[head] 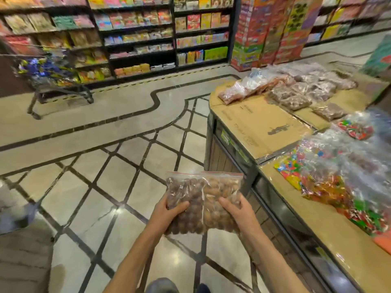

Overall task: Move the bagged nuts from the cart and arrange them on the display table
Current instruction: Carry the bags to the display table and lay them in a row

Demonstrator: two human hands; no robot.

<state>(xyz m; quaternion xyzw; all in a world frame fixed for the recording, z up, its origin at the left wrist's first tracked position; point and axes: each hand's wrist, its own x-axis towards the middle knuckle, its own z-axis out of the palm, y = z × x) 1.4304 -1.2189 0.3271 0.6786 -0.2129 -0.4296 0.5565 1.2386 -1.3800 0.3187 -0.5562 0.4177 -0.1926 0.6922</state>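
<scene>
— Carrying stage? 
— Yes: left hand (169, 210) and right hand (234, 208) are gripping two nut bags (203, 199), lower centre.
— Next? 
— Probably setting them on the display table (262, 132), centre right, beside the bagged rows.

Two bare forearms reach into view from the bottom edge, with no sleeve showing on either as far as the frame goes; the left hand (169, 210) and the right hand (237, 210) wear no gloves, and no ring, watch or band shows on the wrists or fingers; the fingers are slim, the nails too small to make out; below, between the arms, a rounded grey toe of a shoe (161, 285) shows, and beside it a darker blue one (203, 288), both blurred.
</scene>
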